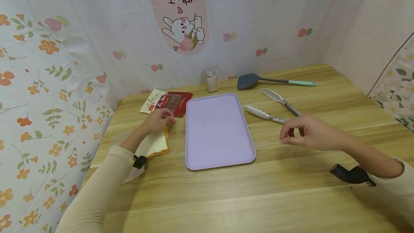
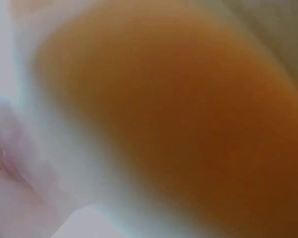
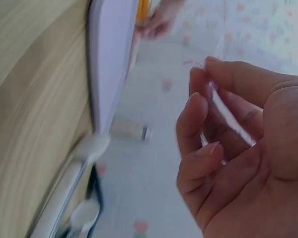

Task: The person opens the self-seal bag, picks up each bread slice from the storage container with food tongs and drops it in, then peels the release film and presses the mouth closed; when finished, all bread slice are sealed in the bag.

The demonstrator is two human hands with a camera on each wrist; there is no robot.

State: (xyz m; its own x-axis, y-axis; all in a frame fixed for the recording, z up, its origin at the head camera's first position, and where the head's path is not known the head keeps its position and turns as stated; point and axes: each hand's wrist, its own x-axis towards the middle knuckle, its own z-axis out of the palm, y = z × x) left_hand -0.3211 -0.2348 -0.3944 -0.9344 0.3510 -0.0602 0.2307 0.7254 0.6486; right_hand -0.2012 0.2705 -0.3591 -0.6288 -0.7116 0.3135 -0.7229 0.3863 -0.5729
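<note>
My left hand (image 1: 160,119) is over the far end of a bread slice (image 1: 154,142), its fingers loosely bent beside the slice's far corner. The slice has a white face and a golden crust. That brown crust (image 2: 188,124) fills most of the left wrist view, close and blurred. On the right, my right hand (image 1: 305,132) is held over the table near the tongs (image 1: 263,113), thumb and forefinger brought together. A faint, thin strand (image 3: 191,63) shows at those fingertips in the right wrist view. Between the hands lies a lilac tray (image 1: 218,132).
A red and cream seasoning packet (image 1: 176,101) lies beyond the left hand. Behind the tray stands a small glass jar (image 1: 211,81) with a metal lid. At the back right, a dark spatula (image 1: 255,81) with a mint handle rests by the curtain.
</note>
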